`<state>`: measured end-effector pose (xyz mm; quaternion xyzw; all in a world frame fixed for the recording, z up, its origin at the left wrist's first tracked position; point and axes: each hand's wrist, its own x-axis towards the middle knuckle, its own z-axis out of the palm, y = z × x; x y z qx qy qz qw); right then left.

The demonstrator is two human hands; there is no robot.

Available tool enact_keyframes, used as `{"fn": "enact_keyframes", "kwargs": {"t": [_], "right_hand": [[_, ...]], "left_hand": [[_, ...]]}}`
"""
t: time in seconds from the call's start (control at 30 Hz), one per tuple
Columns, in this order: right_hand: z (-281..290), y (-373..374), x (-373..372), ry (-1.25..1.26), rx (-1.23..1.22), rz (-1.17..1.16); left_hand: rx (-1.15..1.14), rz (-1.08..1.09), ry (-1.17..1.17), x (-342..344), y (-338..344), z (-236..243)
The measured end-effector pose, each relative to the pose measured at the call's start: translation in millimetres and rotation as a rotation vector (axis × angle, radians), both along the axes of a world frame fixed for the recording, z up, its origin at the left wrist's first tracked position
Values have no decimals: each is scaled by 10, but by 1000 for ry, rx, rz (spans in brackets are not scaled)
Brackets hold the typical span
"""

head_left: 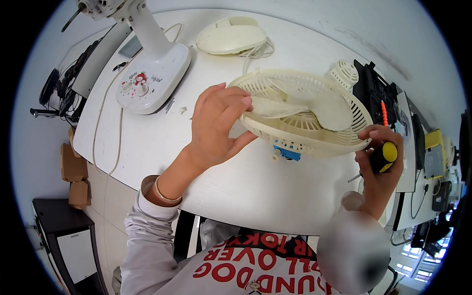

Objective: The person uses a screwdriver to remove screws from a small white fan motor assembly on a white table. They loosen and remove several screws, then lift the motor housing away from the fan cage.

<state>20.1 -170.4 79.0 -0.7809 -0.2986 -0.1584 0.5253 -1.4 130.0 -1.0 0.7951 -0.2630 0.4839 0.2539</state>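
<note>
Now, the left hand [212, 122] has its grip closed on the left side of a round, cream plastic fan cage [307, 141], just right of the frame's middle. The right hand [386, 179] holds its right edge and a black and yellow screwdriver [385, 156]. Upper left, a white plastic fan stand [164, 73] sits on the white tabletop [236, 191].
</note>
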Motion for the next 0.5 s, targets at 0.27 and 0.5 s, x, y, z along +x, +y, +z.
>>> {"fn": "enact_keyframes", "kwargs": {"t": [0.27, 0.5], "right_hand": [[90, 64, 186, -10, -52, 5], [132, 162, 417, 109, -26, -74]], "left_hand": [[-116, 33, 74, 29, -52, -49], [-287, 208, 104, 75, -64, -116]]}}
